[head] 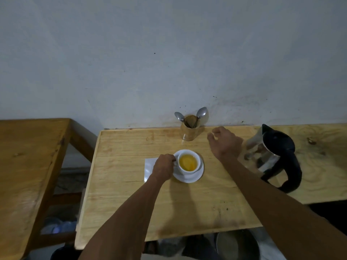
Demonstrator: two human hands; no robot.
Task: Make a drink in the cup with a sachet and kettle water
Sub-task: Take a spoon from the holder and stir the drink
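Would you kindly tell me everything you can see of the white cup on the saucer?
The white cup looks like glazed ceramic, round and upright, holding yellow-orange liquid well below its rim. It stands on a matching white saucer on the wooden table, in front of the wooden spoon holder. Its handle points toward the left hand, whose fingers close around it. The right hand hovers apart, open.

Glossy white ceramic cup (pixel 188 163), shiny metal kettle (pixel 262 156), smooth pale wood table (pixel 131 184), wooden spoon holder (pixel 190 130)
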